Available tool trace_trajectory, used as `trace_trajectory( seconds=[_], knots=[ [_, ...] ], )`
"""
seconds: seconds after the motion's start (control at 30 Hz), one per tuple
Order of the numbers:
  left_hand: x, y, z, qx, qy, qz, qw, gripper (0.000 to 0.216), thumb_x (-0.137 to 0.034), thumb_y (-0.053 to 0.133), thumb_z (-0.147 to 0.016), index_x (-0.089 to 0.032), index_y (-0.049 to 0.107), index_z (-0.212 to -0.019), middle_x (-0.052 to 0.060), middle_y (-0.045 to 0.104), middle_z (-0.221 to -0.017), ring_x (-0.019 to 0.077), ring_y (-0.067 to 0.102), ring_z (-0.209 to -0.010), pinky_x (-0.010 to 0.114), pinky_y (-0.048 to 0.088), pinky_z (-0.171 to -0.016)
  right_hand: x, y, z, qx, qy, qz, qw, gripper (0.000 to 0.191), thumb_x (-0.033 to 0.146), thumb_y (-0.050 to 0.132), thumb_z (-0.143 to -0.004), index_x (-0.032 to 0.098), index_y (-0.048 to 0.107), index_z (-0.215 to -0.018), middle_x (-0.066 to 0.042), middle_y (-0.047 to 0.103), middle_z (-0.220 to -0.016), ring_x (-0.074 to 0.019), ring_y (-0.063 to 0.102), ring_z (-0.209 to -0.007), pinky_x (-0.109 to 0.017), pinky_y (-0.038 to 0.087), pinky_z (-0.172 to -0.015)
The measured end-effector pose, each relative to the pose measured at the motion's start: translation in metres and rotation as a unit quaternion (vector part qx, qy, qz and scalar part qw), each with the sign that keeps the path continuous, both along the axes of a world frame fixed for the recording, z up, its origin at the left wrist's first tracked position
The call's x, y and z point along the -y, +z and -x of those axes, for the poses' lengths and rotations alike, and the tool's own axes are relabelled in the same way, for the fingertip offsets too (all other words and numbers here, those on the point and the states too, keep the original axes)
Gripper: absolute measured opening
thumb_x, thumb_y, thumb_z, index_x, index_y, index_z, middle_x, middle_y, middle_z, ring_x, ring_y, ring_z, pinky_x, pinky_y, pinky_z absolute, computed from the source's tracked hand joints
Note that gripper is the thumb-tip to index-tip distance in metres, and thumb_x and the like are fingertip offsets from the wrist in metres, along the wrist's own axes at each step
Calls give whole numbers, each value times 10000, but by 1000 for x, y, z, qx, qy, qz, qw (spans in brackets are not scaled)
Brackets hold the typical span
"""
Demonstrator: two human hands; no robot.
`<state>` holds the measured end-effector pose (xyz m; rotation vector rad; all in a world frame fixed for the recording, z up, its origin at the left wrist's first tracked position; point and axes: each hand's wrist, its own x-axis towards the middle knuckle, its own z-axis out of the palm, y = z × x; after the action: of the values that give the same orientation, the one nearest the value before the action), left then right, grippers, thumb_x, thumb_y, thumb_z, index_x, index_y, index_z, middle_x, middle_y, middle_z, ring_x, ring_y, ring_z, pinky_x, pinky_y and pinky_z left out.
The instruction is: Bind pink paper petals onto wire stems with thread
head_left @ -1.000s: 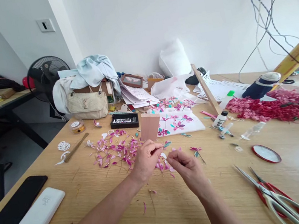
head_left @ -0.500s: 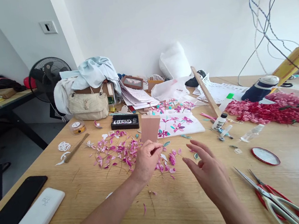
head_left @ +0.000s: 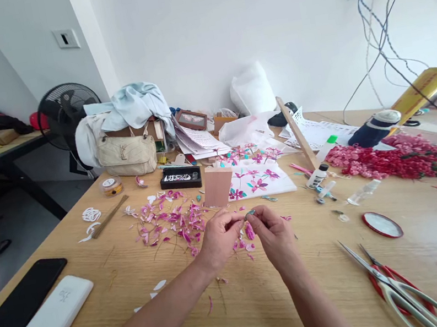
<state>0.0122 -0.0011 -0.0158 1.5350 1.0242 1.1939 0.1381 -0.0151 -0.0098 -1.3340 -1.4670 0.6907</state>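
a small green piece point(head_left: 250, 213) sits between the fingertips of both hands, right where they meet above the table point(head_left: 268, 311). the left hand point(head_left: 219, 237) comes in from the near left, knuckles up, fingers curled and pinched on the piece's left end. the right hand point(head_left: 273, 233) reaches from the near right, back of the hand up, thumb and forefinger closed on the other end. loose pink petals point(head_left: 169, 222) lie just beyond the left hand, and scissors point(head_left: 393, 285) lie well right of the right hand.
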Motion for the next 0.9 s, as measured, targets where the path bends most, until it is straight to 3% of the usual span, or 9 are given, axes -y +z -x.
trace_trajectory(
  seconds=[0.23, 0.4, 0.5, 0.63, 0.77, 0.9],
  knots=[
    [-9, 8, 7, 79, -124, 118, 982, 163, -281, 619, -698, -123, 619, -741, -37, 499, -504, 58, 438, -450, 177, 341, -444, -2, 1, -7, -68, 88, 39, 993, 188, 342, 488, -794, 191, 468, -685, 55, 368, -551, -96, 335, -513, -226, 267, -479],
    [-17, 11, 14, 64, -161, 136, 976, 203, -327, 656, -661, -129, 623, -689, -25, 536, -479, 76, 495, -446, 191, 383, -454, 0, 8, -6, -13, 107, 33, 994, 219, 340, 440, -824, 188, 481, -672, 41, 396, -553, -99, 357, -529, -229, 289, -493],
    [-17, 12, 13, 70, -155, 141, 975, 229, -349, 664, -651, -125, 617, -675, -24, 533, -464, 77, 497, -437, 193, 386, -452, 2, 10, -6, 31, 94, 20, 995, 185, 324, 438, -825, 189, 494, -711, 41, 413, -553, -102, 378, -519, -228, 293, -484],
    [-14, 9, 8, 103, -137, 139, 975, 226, -339, 669, -652, -126, 592, -643, -27, 532, -500, 56, 453, -416, 176, 336, -417, 3, 7, -7, -10, 83, 28, 996, 79, 281, 470, -798, 202, 465, -808, 72, 363, -524, -93, 340, -467, -214, 251, -433],
    [-12, 6, 4, 143, -99, 150, 973, 223, -310, 684, -641, -132, 554, -606, -63, 436, -487, 30, 346, -398, 168, 251, -390, 1, 3, -7, -47, 67, -3, 997, 109, 257, 490, -780, 209, 423, -709, 72, 340, -532, -86, 312, -465, -210, 254, -433],
    [-12, 7, 2, 199, -65, 181, 961, 231, -311, 680, -649, -139, 533, -605, -59, 422, -536, 36, 350, -458, 176, 275, -441, 0, 1, -8, -10, 58, -61, 996, 137, 242, 456, -806, 196, 571, -748, 21, 472, -616, -113, 427, -548, -236, 337, -506]
  ],
)
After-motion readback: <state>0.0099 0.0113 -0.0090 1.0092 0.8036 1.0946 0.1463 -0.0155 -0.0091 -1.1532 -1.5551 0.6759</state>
